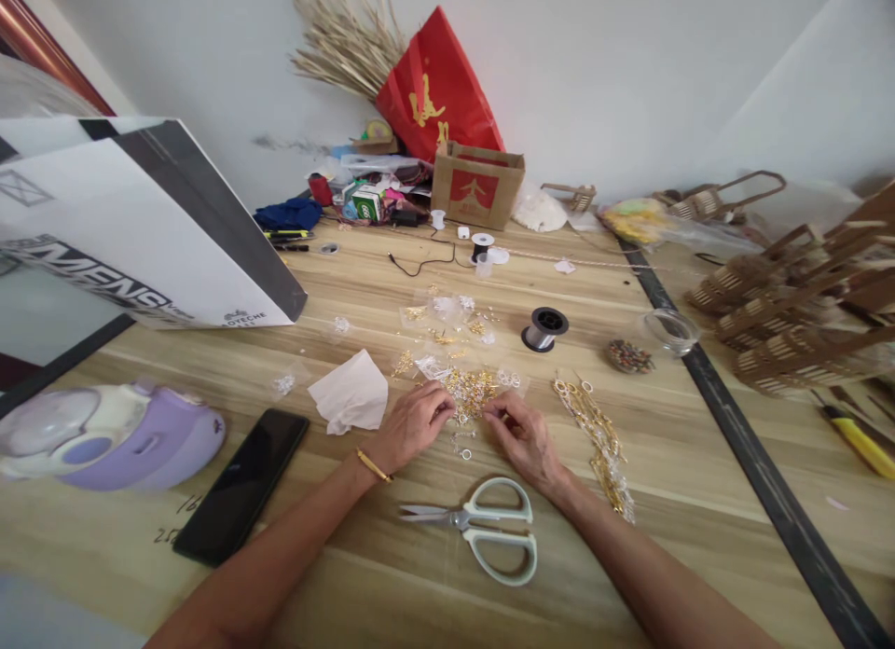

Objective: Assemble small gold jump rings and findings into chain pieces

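Observation:
My left hand (414, 423), with a gold bracelet (374, 465) at the wrist, rests by the left edge of a pile of small gold and silver jewelry findings (472, 388). Its fingers are curled and pinched together. On the pile's right side, my right hand (518, 433) is also closed in a pinch. What either pinch holds is too small to make out. Between the hands lies a short silver piece with a ring (465, 453). Scissors with pale handles (489, 518) lie just in front. Finished-looking gold and silver chains (598, 439) are right of my right hand.
A spool of wire (543, 329) stands behind the right hand. Left are a crumpled tissue (350, 393), a black phone (241, 486) and a purple-white device (140, 439). A large white box (154, 229) stands back left, a paper bag (478, 187) behind, woven baskets (776, 304) at right.

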`<state>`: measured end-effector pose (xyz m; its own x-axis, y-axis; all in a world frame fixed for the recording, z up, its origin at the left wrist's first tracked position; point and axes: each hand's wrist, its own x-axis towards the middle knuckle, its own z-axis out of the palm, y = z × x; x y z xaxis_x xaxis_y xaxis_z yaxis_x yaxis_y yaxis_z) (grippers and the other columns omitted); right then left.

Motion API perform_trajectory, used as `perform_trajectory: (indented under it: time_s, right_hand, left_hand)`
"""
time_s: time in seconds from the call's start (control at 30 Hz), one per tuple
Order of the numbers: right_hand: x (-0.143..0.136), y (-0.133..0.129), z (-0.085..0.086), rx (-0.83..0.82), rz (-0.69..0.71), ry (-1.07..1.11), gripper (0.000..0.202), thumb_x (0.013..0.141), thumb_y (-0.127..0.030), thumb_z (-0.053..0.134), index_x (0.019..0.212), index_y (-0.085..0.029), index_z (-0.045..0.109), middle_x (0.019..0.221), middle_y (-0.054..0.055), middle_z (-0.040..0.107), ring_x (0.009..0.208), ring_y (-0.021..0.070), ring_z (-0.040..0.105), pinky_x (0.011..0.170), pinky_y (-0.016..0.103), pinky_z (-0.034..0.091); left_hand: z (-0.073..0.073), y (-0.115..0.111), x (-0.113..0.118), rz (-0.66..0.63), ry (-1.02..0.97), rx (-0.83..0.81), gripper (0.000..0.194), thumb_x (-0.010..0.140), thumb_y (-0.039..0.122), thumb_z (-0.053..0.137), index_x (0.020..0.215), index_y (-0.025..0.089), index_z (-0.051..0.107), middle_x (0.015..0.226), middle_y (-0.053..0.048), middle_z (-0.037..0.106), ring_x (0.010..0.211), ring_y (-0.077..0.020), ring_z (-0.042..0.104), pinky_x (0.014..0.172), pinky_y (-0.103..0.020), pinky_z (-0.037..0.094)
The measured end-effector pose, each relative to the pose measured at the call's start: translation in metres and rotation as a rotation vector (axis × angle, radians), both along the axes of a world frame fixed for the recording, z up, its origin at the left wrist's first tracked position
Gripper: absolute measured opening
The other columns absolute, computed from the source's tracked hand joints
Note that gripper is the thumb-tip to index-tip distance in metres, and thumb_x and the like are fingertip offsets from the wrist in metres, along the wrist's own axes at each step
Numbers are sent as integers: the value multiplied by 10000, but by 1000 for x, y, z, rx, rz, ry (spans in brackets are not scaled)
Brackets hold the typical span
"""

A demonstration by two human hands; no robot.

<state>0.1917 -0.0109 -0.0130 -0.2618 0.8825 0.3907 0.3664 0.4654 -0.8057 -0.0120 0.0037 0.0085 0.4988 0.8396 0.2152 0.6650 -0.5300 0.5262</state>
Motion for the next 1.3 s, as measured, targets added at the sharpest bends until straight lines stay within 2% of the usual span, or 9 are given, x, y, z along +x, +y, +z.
perform_trajectory:
  time_s: [0.3, 0.5, 0.67, 1.07, 1.3]
  right_hand:
    - [0, -1, -1, 0, -17, -2, 108, 877, -257, 499, 825, -194, 570, 738, 23, 574, 585, 123, 518, 488, 230, 418]
    - [-1, -4, 0, 64, 29, -30, 85, 885, -215, 474, 842, -195, 543, 745, 30, 559, 640, 139, 523, 534, 246, 430]
    - [-2, -9, 1, 102, 15, -53, 84, 890, -208, 470, 830, -199, 528, 720, 17, 537, 628, 136, 507, 559, 256, 428]
    - [-2, -10, 3, 223, 86, -128, 80, 899, -171, 456, 869, -185, 529, 712, 22, 537, 636, 136, 505, 568, 251, 418]
    - [-3, -11, 4, 217, 109, -147, 81, 895, -171, 457, 863, -191, 528, 738, 31, 558, 618, 134, 515, 545, 244, 416]
  left_hand:
    - [8, -7, 9, 76, -248, -231, 51, 773, 107, 548, 769, 150, 576, 764, -20, 601, 695, -127, 549, 652, -233, 453]
    - [3, -10, 13, 122, -464, -417, 64, 778, 173, 548, 784, 130, 595, 730, -19, 607, 674, -122, 547, 641, -231, 449]
    - [3, -11, 16, 129, -574, -526, 90, 768, 212, 566, 774, 123, 584, 692, -3, 574, 652, -113, 515, 621, -227, 422]
    - [-2, -12, 19, 146, -635, -579, 107, 734, 230, 601, 721, 124, 590, 649, 8, 555, 627, -109, 485, 602, -219, 392]
    - [1, -13, 20, 133, -615, -569, 96, 744, 213, 594, 725, 119, 592, 659, 0, 564, 638, -117, 501, 614, -229, 398]
